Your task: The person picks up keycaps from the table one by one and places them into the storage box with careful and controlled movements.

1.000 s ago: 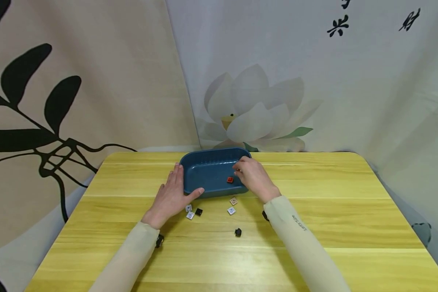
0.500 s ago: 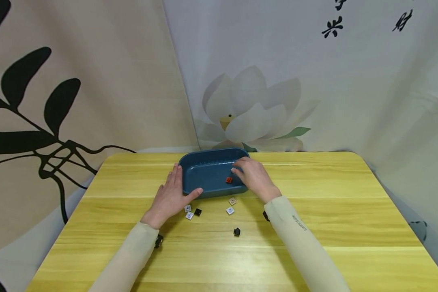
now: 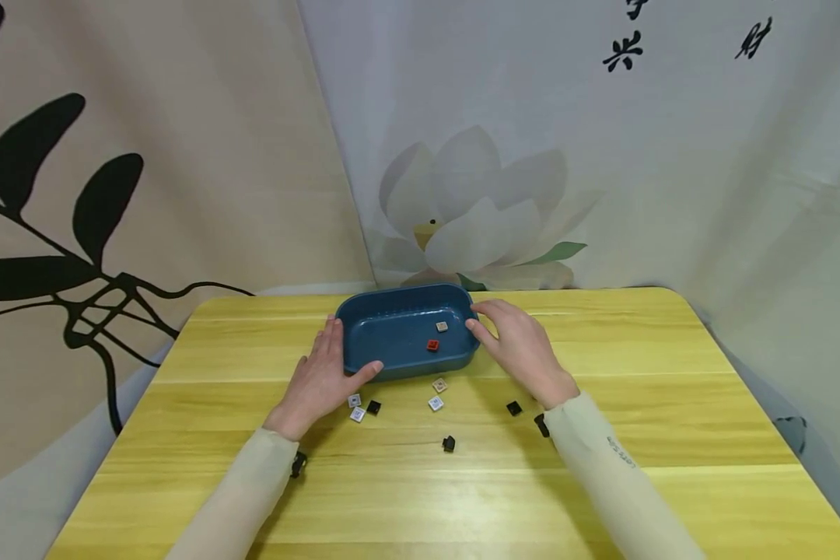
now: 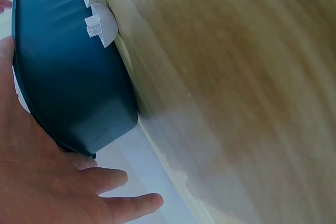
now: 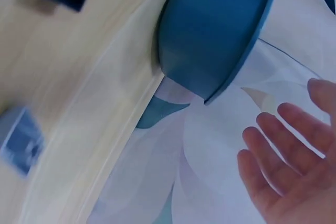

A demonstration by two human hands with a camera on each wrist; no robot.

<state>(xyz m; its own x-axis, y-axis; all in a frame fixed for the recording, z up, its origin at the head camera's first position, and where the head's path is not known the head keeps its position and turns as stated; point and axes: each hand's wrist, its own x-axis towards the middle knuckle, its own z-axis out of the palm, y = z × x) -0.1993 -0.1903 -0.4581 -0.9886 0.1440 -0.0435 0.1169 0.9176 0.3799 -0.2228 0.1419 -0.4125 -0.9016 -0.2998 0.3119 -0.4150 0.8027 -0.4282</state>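
Head view: glossy, rounded blue tray (image 3: pixel 388 334) — left hand (image 3: pixel 318 383) straight-fingered against it; right hand (image 3: pixel 523 348) relaxed.

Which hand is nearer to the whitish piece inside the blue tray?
Right. The right hand is at the right end of the blue tray, close to the whitish piece; the left hand touches the left end, farther away.

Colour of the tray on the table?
Dark blue tray; shows best in the head view.
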